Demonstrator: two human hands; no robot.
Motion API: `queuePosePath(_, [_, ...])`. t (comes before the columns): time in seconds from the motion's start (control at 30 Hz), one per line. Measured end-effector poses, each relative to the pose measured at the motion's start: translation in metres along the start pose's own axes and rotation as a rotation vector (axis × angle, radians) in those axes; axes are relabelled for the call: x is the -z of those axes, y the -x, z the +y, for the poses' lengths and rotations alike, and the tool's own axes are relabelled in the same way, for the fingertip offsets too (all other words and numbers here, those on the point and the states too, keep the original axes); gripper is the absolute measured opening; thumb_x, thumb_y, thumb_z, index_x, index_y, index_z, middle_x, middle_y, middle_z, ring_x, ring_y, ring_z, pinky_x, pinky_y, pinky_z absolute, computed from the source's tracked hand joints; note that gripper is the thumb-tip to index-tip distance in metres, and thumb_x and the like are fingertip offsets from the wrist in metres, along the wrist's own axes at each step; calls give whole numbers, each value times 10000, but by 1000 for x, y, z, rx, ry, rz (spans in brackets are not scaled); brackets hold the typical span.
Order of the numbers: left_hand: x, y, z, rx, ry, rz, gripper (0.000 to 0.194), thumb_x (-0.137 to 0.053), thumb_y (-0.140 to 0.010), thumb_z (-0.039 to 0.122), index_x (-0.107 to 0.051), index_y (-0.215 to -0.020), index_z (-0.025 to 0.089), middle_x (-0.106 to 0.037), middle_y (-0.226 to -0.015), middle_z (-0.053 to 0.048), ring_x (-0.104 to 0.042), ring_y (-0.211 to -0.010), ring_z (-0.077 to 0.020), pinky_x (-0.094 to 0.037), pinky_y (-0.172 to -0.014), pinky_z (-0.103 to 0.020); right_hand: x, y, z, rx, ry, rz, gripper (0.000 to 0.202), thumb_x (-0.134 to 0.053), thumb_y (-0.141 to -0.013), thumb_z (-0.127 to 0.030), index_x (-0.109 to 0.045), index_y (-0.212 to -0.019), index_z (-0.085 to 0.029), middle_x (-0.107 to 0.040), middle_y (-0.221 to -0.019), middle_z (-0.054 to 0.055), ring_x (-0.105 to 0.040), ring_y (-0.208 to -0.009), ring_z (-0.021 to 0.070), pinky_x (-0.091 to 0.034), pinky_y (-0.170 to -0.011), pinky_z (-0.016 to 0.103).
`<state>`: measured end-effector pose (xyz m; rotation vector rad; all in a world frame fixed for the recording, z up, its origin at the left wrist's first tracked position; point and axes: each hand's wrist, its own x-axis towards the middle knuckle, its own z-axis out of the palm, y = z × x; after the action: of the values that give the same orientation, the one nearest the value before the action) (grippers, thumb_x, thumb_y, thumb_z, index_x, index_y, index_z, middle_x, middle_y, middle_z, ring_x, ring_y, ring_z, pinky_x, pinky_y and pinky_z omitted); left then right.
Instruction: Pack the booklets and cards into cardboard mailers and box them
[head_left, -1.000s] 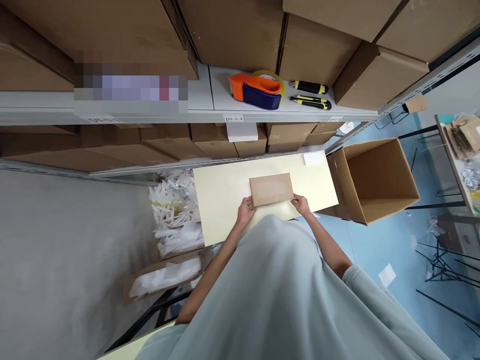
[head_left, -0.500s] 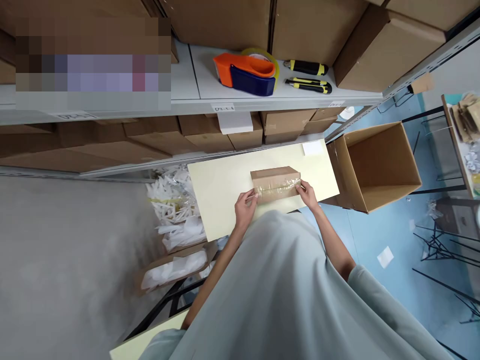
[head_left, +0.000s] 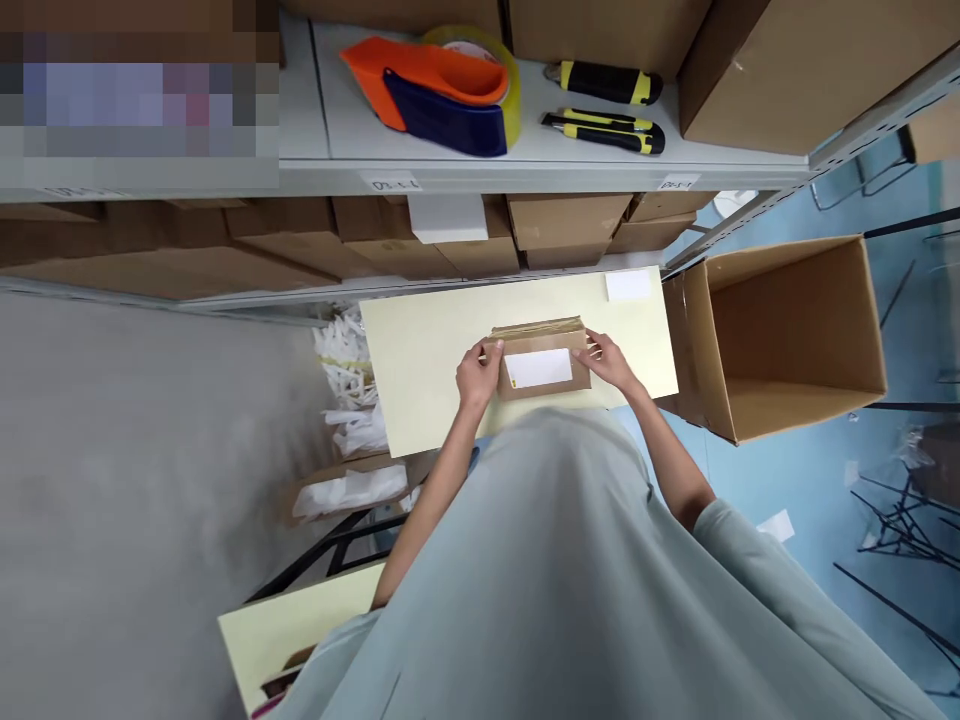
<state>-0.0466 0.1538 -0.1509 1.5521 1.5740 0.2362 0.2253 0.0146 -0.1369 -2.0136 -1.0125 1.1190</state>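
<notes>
A small cardboard box (head_left: pixel 544 386) is between my two hands above the pale yellow tabletop (head_left: pixel 420 380). A white label (head_left: pixel 538 368) with a small yellow mark covers much of the side turned toward me. My left hand (head_left: pixel 478 374) grips the box's left end, thumb on the near face. At the right end, my right hand (head_left: pixel 606 362) holds it with the thumb in front and fingers behind. Along the box's upper far edge runs a layered cardboard edge. Whether its underside touches the tabletop I cannot tell.
A large open carton (head_left: pixel 795 340) stands right of the table. On the shelf ahead lie an orange and blue tape dispenser (head_left: pixel 442 95) and two utility knives (head_left: pixel 611 82). White packing material (head_left: pixel 349 365) sits low on the left. A white paper (head_left: pixel 628 285) lies at the table's far right.
The box has been turned over: its clear-taped face faced me before, and now the labelled face does. Both hands still hold its ends. The view has shifted closer to the shelf.
</notes>
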Motion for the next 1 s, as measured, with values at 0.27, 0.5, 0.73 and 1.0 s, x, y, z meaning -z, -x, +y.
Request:
queuePosePath(0.27, [-51,-14,46,6,-141,304,561,-659,-994,409,-633,-1466,107,-631,-1512,-252,-583,-1459,-374,-454,-1265,-527,35,-67,56,-11,50,-15,512,-637,-1069,-525,-738,-1398,-147,-781,-1303,177,-770,-1147,296,-597,-1088,415])
queuePosePath(0.5, [-183,-51,161,-241,72,-152,370,-585,-1049,326,-718,-1357,169,-700,-1452,-145,-742,-1179,-244,-587,-1083,-383,141,-140,123,-242,73,399,539,-481,-1091,-397,-609,-1514,-86,-603,-1520,297,-659,-1383,376,-523,-1203,545])
queuePosePath(0.73, [-283,-104,191,76,-21,-163,245,-644,-951,197,-761,-1163,161,-789,-1176,-129,-751,-1140,-280,-568,-1100,-414,139,-162,135,-290,136,293,330,-540,-1071,-274,-774,-1269,-152,-729,-1320,204,-762,-1194,326,-549,-1136,453])
queuePosePath(1.0, [-291,-111,175,151,-36,-73,376,-640,-926,240,-776,-1270,169,-814,-1251,-124,-772,-1151,-254,-560,-1111,-381,130,-166,142,-324,28,373,262,-581,-1049,-317,-764,-1184,-188,-771,-1207,151,-773,-1102,273,-587,-1080,421])
